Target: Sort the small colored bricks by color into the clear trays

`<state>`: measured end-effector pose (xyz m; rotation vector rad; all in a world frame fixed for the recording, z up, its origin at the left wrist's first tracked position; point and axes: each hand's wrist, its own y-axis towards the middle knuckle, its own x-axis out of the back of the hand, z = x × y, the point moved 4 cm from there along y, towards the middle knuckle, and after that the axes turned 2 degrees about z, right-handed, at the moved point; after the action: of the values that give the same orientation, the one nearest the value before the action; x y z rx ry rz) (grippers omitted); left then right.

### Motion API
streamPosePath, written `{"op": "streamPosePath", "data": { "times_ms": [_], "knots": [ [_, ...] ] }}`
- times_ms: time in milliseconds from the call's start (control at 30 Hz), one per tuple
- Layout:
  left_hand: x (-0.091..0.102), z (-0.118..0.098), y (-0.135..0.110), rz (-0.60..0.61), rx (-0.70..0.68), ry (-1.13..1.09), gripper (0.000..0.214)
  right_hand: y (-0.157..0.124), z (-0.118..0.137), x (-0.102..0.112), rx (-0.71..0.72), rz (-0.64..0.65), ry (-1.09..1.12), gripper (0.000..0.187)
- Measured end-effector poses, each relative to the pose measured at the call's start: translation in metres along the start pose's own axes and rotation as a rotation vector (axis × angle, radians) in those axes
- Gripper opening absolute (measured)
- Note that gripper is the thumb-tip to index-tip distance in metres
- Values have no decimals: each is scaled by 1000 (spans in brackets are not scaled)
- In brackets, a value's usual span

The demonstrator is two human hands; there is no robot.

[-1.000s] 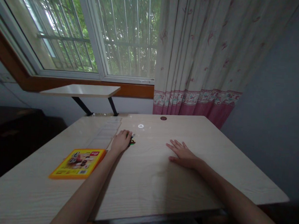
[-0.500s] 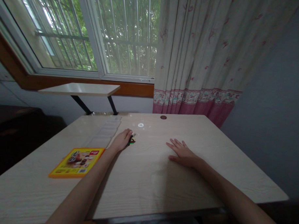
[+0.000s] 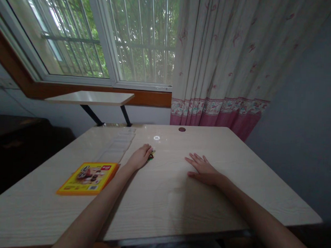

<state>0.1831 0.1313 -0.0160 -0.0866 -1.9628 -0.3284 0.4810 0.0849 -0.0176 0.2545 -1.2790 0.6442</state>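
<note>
On the pale desk [image 3: 157, 207] below the window [image 3: 141, 40], I observe two bare hands at work. The left hand [image 3: 139, 157] lies over a small multicoloured item [image 3: 151, 156], which shows past its fingertips near the middle of the desktop. Its fingers are together; from where I stand I cannot tell whether they grip the item. The right hand [image 3: 203, 170] is palm down, fingers spread apart, holding nothing. A yellow box [image 3: 89, 178] lies beside the left forearm, near a clear sheet [image 3: 113, 147].
</note>
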Motion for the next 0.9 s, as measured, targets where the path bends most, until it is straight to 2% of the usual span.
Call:
{"op": "streamPosePath", "data": {
  "times_ms": [267, 433, 567, 767, 833, 900],
  "knots": [
    [-16, -25, 3, 13, -81, 26, 52, 1, -2, -1, -2, -9, -4, 73],
    [-24, -53, 0, 14, -134, 16, 50, 1, -2, -2, 19, -26, 10, 72],
    [-32, -80, -7, 34, -186, -18, 47, 1, -6, -1, 22, -63, 36, 63],
    [-42, -114, -17, 40, -212, -131, 45, 1, -15, 4, 75, -210, 65, 50],
    [-40, -116, -17, 45, -204, -204, 45, 2, -18, 6, 115, -281, 64, 44],
    [-33, -110, -14, 42, -178, -267, 48, 2, -20, 9, 153, -327, 71, 39]
  ]
}}
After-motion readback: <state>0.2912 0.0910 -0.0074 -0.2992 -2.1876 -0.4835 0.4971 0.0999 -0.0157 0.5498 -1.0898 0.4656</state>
